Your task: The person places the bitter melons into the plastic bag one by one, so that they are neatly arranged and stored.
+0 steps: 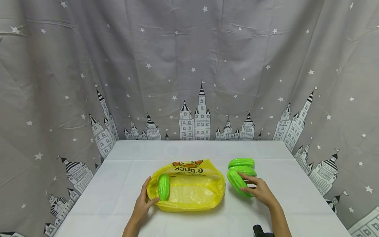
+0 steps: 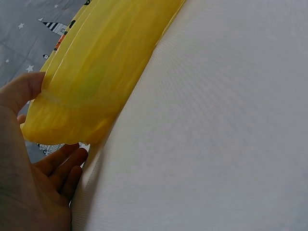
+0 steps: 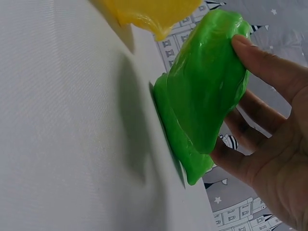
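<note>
A yellow plastic bag (image 1: pixel 204 206) lies with its mouth spread wide on the table, printed lettering on its far side. Inside at the left sits a glossy green, ridged, cucumber-shaped piece (image 1: pixel 164 187). My left hand (image 1: pixel 142 204) holds the bag's left end, thumb at the near rim; in the left wrist view the thumb and fingers are around the yellow plastic (image 2: pixel 91 72). To the right, my right hand (image 1: pixel 259 191) grips another green cucumber-shaped piece (image 1: pixel 237 182) between thumb and fingers. In the right wrist view this held piece (image 3: pixel 207 82) is tilted, its shadow on the table beside it.
Two more green cucumber-shaped pieces (image 1: pixel 241 162) lie side by side just beyond the right hand. A black object (image 1: pixel 259 230) shows at the near edge by the right forearm. The white table (image 1: pixel 118 184) meets a grey curtain (image 1: pixel 189 49) printed with castles and stars.
</note>
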Tool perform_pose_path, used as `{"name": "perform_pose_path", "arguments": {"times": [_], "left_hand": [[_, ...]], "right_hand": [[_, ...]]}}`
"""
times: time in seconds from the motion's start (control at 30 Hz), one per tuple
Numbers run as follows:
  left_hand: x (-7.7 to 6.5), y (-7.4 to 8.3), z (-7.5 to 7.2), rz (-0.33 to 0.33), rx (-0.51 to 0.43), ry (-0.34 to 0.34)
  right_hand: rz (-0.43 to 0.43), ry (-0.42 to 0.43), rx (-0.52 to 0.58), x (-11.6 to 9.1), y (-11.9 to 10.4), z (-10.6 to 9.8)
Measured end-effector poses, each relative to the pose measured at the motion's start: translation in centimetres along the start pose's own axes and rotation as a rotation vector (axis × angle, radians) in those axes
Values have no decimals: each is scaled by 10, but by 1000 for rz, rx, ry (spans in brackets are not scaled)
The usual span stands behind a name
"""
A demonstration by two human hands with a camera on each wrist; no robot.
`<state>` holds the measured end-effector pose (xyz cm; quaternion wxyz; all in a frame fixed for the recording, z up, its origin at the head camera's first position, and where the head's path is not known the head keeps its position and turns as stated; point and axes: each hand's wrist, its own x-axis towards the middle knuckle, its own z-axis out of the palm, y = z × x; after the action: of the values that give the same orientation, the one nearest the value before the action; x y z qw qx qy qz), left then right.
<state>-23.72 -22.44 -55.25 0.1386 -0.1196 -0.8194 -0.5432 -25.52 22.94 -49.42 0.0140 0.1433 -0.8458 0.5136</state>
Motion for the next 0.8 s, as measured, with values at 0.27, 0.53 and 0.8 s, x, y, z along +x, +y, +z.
{"name": "perform_pose_path", "arguments": {"times": [0.27,0.53,0.8], "left_hand": [[1,-17,2,-10,-3,5],[0,-2,-1,-12,4,-9],[1,-18,1,-45,7,0]], "right_hand": [[-46,19,-12,1,-6,3],[-77,44,32,4,-16,8],[-97,63,82,4,-51,17]]}}
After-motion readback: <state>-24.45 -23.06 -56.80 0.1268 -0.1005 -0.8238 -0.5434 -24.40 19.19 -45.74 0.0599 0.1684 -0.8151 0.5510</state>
